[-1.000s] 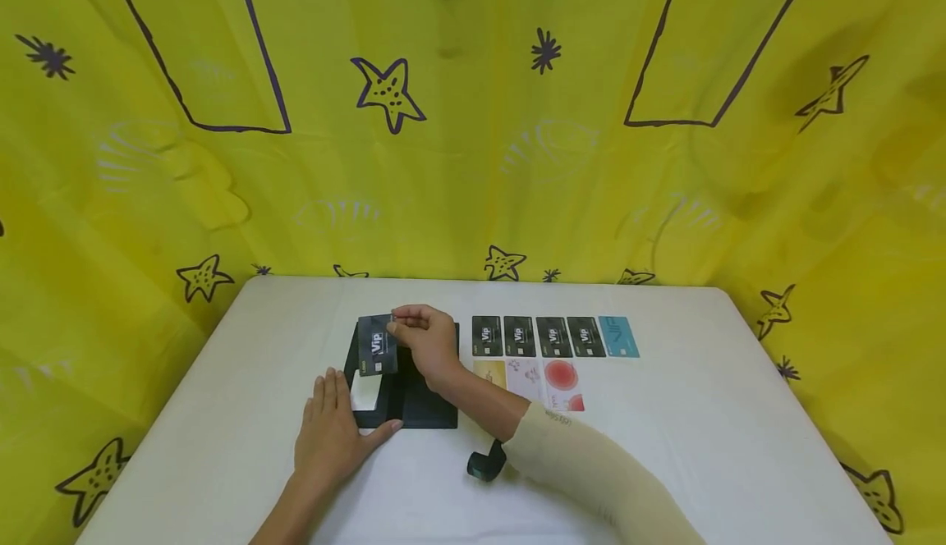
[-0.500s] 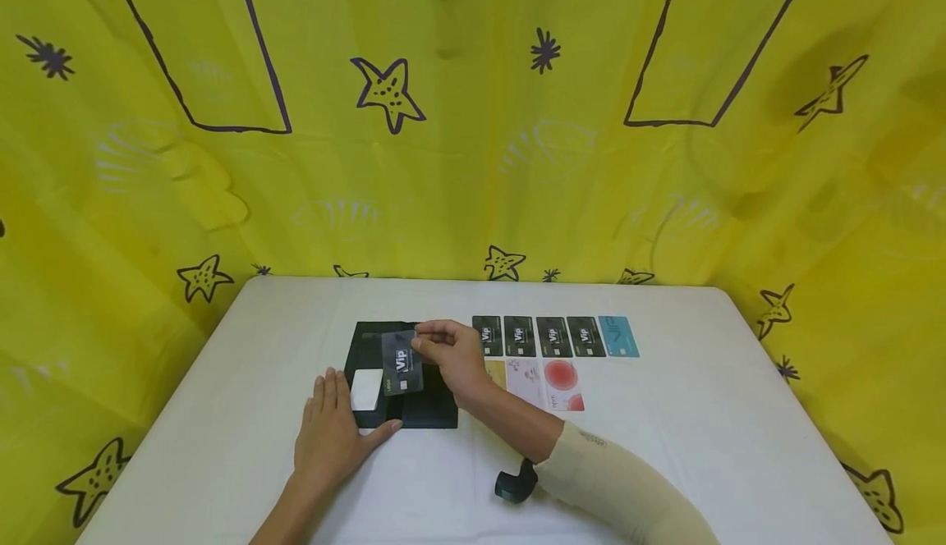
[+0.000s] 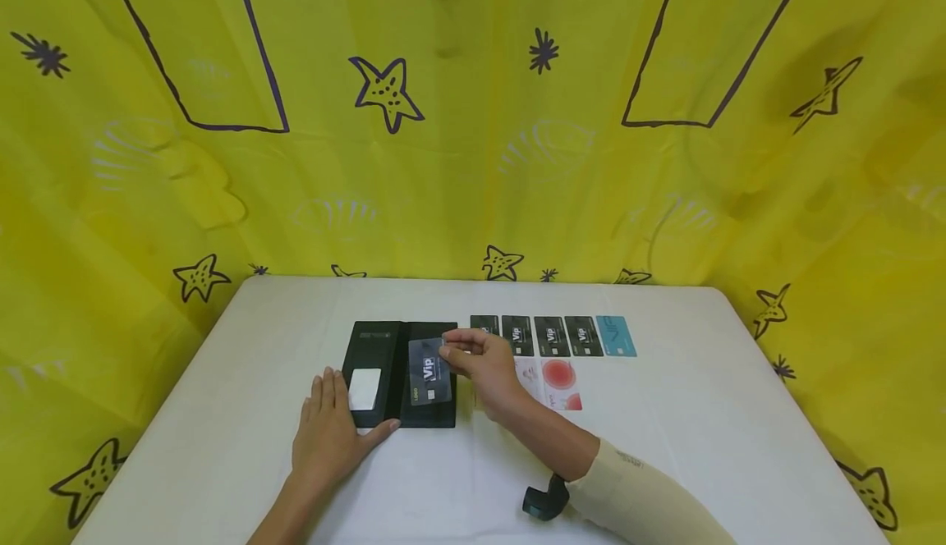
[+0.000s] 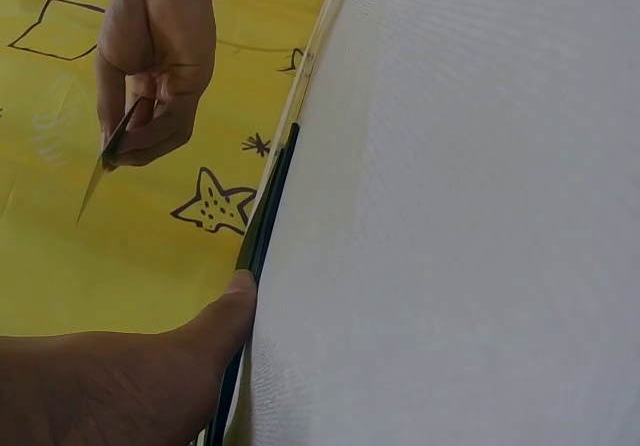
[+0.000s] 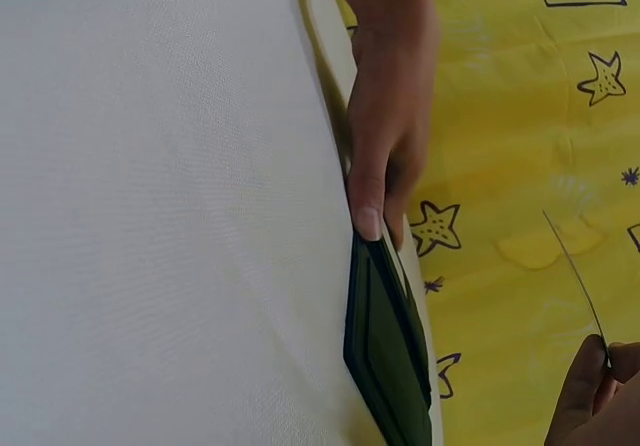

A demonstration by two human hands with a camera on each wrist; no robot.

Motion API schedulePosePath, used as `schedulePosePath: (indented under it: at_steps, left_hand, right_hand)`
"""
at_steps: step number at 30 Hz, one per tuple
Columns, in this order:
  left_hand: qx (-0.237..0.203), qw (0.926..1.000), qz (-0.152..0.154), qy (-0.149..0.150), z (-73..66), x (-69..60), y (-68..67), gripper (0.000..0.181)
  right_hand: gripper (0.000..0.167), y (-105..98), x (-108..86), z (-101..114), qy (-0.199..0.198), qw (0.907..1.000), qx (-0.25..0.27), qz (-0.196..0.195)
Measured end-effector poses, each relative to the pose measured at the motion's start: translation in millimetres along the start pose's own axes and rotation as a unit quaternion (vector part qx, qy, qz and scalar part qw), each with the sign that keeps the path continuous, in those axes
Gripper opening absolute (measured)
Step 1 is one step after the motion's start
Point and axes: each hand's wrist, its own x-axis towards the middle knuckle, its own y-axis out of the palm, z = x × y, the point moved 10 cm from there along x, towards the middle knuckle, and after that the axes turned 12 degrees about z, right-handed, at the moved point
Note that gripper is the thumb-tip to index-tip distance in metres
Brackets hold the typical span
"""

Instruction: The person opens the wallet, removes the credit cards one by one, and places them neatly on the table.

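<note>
A black card holder (image 3: 369,348) lies unfolded on the white table, with a white card (image 3: 365,389) in its left half. Along its left and lower edge rests my left hand (image 3: 325,442), fingers straight and thumb spread; in the left wrist view the thumb touches the holder's edge. Between thumb and fingertips, my right hand (image 3: 491,377) pinches a black "Vip" card (image 3: 424,377) by its upper right edge. That card (image 5: 575,271) is held above the holder's right half, apart from it, as both wrist views show.
Right of the holder lies a row of black "Vip" cards (image 3: 550,336) ending in a blue card (image 3: 617,336). Below it are patterned cards, including one with a red circle (image 3: 559,374), partly hidden by my right hand. A yellow patterned curtain (image 3: 458,159) hangs behind the table (image 3: 222,446).
My right hand has moved the "Vip" card rightward and slightly nearer, from over the holder's left half to over its right half. My left hand has stayed in place.
</note>
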Motion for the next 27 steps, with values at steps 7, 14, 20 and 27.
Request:
schedulePosePath:
  at_steps: [7, 14, 20, 27]
  left_hand:
    - [0.004, 1.0, -0.002, 0.003, 2.0, -0.5, 2.2, 0.127]
    - [0.001, 1.0, 0.0, 0.008, 3.6, -1.1, 4.9, 0.126]
    - [0.001, 0.9999, -0.005, 0.011, 2.2, -2.1, 1.8, 0.126]
    - [-0.003, 1.0, -0.002, 0.008, 0.7, -1.2, 1.4, 0.127]
  right_hand:
    - [0.024, -19.3, -11.2, -4.1, 0.007, 0.9995, 0.026, -0.016]
    - [0.024, -40.9, -25.4, -8.9, 0.025, 0.9982, 0.028, -0.047]
    - [0.023, -57.3, -33.1, -5.0, 0.028, 0.9963, 0.037, -0.072]
    - [0.028, -83.1, -44.4, -11.4, 0.037, 0.9925, 0.064, -0.097]
